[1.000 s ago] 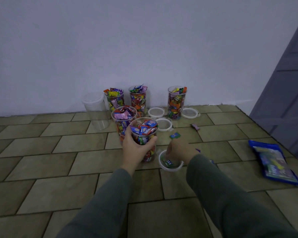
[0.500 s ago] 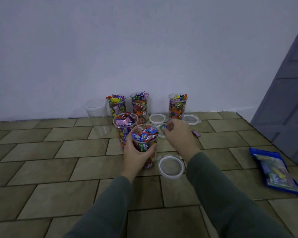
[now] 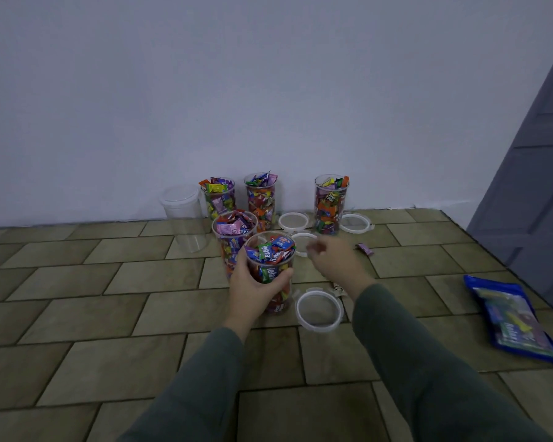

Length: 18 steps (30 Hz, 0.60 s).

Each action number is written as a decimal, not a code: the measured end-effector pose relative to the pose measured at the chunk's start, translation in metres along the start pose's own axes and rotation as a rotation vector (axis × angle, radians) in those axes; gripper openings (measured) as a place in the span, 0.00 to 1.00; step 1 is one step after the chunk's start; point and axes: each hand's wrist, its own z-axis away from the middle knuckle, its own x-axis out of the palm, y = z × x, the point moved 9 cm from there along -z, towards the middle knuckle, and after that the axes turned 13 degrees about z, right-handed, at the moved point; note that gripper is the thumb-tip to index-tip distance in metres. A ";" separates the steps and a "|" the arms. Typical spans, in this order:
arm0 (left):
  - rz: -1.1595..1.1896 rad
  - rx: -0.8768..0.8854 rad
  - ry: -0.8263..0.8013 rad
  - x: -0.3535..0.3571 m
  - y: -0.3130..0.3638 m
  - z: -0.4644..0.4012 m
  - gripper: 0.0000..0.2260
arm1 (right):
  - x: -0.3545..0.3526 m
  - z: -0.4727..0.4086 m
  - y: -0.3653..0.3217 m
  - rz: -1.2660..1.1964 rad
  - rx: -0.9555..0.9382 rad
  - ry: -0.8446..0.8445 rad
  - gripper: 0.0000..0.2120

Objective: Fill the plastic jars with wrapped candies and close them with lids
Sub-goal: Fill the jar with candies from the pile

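Five filled jars (image 3: 270,269), one empty jar (image 3: 186,218), four lids (image 3: 319,309).

On the tiled floor (image 3: 109,314) the nearest jar (image 3: 273,272) stands upright, candies (image 3: 273,250) heaped in it, the left hand (image 3: 253,290) wrapped round its near side. Just right of it lies a lid (image 3: 319,309). The right hand (image 3: 336,261) hangs above the floor right of the jar's rim. A second filled jar (image 3: 232,239) touches it at far left. Farther, along the wall (image 3: 268,90), stand an empty jar (image 3: 186,218) at left and three filled jars. A candy bag (image 3: 511,317) lies at near right.
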 end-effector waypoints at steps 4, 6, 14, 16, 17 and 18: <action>-0.023 -0.002 -0.014 -0.001 0.000 -0.001 0.43 | 0.057 0.012 0.033 0.501 -0.060 -0.327 0.17; -0.041 0.005 -0.028 -0.002 0.001 -0.001 0.42 | 0.071 0.013 0.035 0.622 -0.115 -0.346 0.17; -0.084 0.026 -0.018 -0.011 0.006 0.006 0.37 | 0.079 0.015 0.023 0.676 -0.214 -0.305 0.12; -0.109 0.038 0.010 -0.021 0.007 0.011 0.37 | 0.085 0.017 0.019 0.586 -0.191 -0.329 0.12; -0.120 0.051 0.034 -0.027 0.007 0.012 0.37 | 0.089 0.018 0.015 0.542 -0.186 -0.332 0.11; -0.133 0.069 0.060 -0.035 0.009 0.014 0.36 | 0.093 0.019 0.010 0.508 -0.188 -0.333 0.12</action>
